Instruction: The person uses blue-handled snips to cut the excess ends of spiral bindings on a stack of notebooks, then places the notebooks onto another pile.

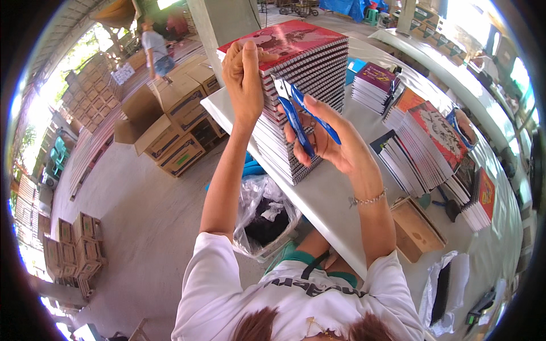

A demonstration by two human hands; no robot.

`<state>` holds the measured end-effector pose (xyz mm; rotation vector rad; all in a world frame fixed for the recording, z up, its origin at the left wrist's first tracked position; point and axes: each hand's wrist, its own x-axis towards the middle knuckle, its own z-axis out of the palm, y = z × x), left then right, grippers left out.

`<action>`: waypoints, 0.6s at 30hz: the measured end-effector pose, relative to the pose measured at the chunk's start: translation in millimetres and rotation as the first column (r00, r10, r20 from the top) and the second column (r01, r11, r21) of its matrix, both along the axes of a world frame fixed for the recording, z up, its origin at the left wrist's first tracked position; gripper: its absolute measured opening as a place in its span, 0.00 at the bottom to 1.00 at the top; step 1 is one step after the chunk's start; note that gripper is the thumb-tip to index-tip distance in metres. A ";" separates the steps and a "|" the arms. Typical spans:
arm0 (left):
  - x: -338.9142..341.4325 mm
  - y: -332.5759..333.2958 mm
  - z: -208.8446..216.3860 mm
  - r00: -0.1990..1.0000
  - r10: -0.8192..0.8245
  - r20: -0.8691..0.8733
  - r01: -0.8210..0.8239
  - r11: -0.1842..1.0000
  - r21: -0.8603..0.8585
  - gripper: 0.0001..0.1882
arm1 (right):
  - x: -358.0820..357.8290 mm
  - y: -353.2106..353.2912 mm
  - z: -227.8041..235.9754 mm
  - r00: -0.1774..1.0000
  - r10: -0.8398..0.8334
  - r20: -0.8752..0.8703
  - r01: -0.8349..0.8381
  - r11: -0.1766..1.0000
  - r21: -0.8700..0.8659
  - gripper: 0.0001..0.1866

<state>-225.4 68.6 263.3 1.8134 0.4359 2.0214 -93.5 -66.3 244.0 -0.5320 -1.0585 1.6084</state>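
A tall stack of red-covered spiral-bound notebooks (301, 79) stands on the table, its dark wire coils in rows along the side. My left hand (243, 79) grips the near left corner of the top notebooks, fingers curled and thumb raised along the edge. In my right hand (327, 136) is a pair of blue-handled pliers (296, 116), the handles spread apart. Their metal jaws touch or nearly touch the coiled edge just below the top of the stack; the exact contact is too small to make out.
The white-covered table (341, 196) bears stacks of books (435, 133) and a shallow wooden tray (418, 230) on the right. Below its left edge stands a plastic-lined bin (264, 213) with dark contents. Cardboard boxes (176, 113) and a walking person (154, 48) are farther left.
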 end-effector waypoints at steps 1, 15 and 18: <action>-0.2 -1.4 1.0 1.000 0.009 0.012 -0.009 0.998 0.065 0.24 | -0.9 0.8 -1.9 0.980 -0.142 0.136 0.131 0.988 0.087 0.20; 4.9 3.8 -0.5 0.996 -0.025 0.083 0.028 0.999 -0.036 0.25 | -20.7 -11.8 -15.8 -0.003 -0.990 0.139 0.362 0.128 0.923 0.24; 5.7 3.5 0.3 0.997 -0.013 0.070 0.015 0.999 -0.038 0.25 | -21.2 -5.8 -18.7 -0.020 -0.990 0.137 0.353 0.121 0.928 0.24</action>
